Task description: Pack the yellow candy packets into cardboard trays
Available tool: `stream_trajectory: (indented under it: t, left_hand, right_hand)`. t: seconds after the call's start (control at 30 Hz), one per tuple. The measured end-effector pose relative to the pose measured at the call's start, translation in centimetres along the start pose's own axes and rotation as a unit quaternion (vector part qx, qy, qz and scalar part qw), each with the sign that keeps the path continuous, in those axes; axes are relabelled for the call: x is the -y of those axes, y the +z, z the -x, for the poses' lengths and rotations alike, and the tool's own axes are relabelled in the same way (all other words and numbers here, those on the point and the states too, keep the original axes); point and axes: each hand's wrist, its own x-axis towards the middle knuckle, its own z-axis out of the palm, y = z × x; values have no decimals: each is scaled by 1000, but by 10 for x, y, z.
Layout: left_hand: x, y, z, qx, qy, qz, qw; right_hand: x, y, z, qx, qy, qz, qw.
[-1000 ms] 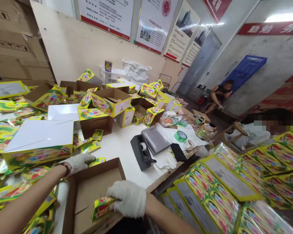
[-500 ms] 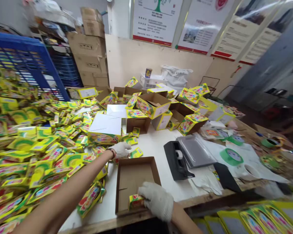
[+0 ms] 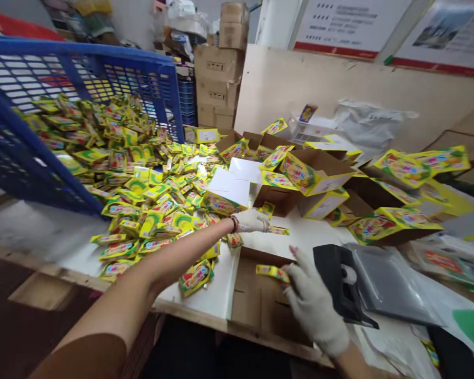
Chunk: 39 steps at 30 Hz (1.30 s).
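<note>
My left hand (image 3: 252,221), in a white glove, reaches across the white table (image 3: 221,287) and rests with fingers curled on small yellow packets beside the heap of packets (image 3: 142,179). My right hand (image 3: 314,302), also gloved, hovers over the open brown cardboard box (image 3: 256,302) at the table's near edge. Its fingers pinch one small yellow packet (image 3: 272,271) above the box. A white-topped yellow carton (image 3: 227,192) lies just beyond my left hand.
A blue plastic crate (image 3: 82,79) tilts over the packet heap at left. Opened yellow and brown cartons (image 3: 319,179) pile up at the back. A black tape dispenser (image 3: 339,281) and a grey tray (image 3: 383,284) sit right of the box. Stacked cardboard boxes (image 3: 217,79) stand behind.
The view has swung left. My right hand has risen from the box's near corner and now holds a packet above the box. My left hand stays on the packets by the heap.
</note>
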Motion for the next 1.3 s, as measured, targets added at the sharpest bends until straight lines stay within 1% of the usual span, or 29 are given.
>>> stream_trajectory:
  t: [0.03, 0.07, 0.13, 0.17, 0.2, 0.23, 0.27, 0.3, 0.33, 0.37, 0.4, 0.43, 0.47, 0.5, 0.53, 0.57, 0.63, 0.7, 0.77, 0.83, 0.87, 0.9, 0.97, 1.03, 1.07, 1.13, 1.2, 1.23, 1.3]
  left_hand:
    - [-5, -6, 11, 19, -1, 11, 1000]
    - [-9, -12, 24, 43, -1, 21, 999]
    - [-16, -18, 58, 79, -21, 56, 995]
    - [-16, -19, 78, 76, -48, 80, 993]
    - [-14, -17, 98, 55, -82, 96, 991]
    - [-9, -13, 119, 17, -120, 91, 988]
    - [-1, -6, 140, -29, -161, 66, 984]
    - [9, 4, 159, -71, -194, 9, 978]
    - [20, 15, 176, -96, -225, -72, 967]
    - [32, 28, 191, -106, -261, -142, 949]
    - [43, 42, 202, -119, -282, -207, 929]
    - [54, 55, 210, -135, -296, -253, 911]
    - [63, 68, 216, -152, -301, -279, 899]
    - [70, 79, 219, -174, -298, -286, 894]
    - [77, 87, 220, -197, -292, -265, 898]
    - [82, 93, 221, -216, -283, -224, 907]
    - [90, 98, 223, -230, -263, -122, 929]
    - [97, 93, 230, -220, -243, -45, 944]
    - [100, 83, 238, -208, -208, 9, 956]
    - [100, 71, 242, -189, -166, 58, 966]
    - [98, 65, 241, -177, -149, 65, 971]
    - [95, 60, 237, -168, -133, 48, 976]
    - [89, 53, 220, -158, -112, -62, 979]
    - [84, 50, 195, -167, -102, -182, 964]
    - [83, 49, 182, -169, -104, -222, 955]
    - [83, 46, 159, -167, -117, -248, 947]
    - [84, 41, 148, -161, -121, -242, 949]
    - [85, 38, 148, -160, -119, -237, 951]
    - [85, 30, 158, -168, -114, -219, 954]
  right_hand:
    - [1, -3, -14, -11, -4, -9, 1000]
    - [4, -4, -27, -8, -8, -28, 1000]
    - [16, -3, -49, 33, 3, -87, 996]
    - [23, -1, -56, 61, 24, -118, 991]
    - [32, 1, -59, 89, 54, -145, 984]
    - [42, 3, -58, 116, 89, -172, 974]
    - [52, 5, -55, 144, 121, -197, 962]
    - [62, 8, -49, 172, 145, -221, 949]
    - [72, 10, -42, 202, 155, -241, 936]
    - [81, 13, -34, 237, 154, -253, 925]
    - [90, 17, -28, 274, 142, -254, 917]
    - [99, 20, -23, 311, 120, -240, 912]
    - [107, 24, -21, 344, 91, -218, 909]
    - [114, 28, -21, 373, 59, -192, 906]
    - [121, 33, -24, 396, 25, -166, 903]
    - [127, 38, -29, 410, -7, -143, 901]
    - [136, 48, -42, 417, -59, -112, 900]
    - [142, 60, -53, 406, -102, -92, 904]
    - [144, 71, -60, 394, -141, -70, 905]
    - [144, 78, -61, 405, -161, -43, 899]
    - [144, 79, -60, 420, -161, -30, 893]
    - [144, 80, -58, 436, -157, -19, 886]
    - [146, 79, -55, 457, -146, 0, 878]
    - [148, 80, -53, 447, -148, 10, 882]
    - [149, 81, -52, 436, -151, 7, 887]
    - [151, 87, -52, 418, -142, -15, 897]
    - [151, 94, -52, 413, -124, -37, 901]
    - [151, 97, -52, 414, -119, -41, 901]
    - [150, 100, -48, 413, -122, -33, 902]
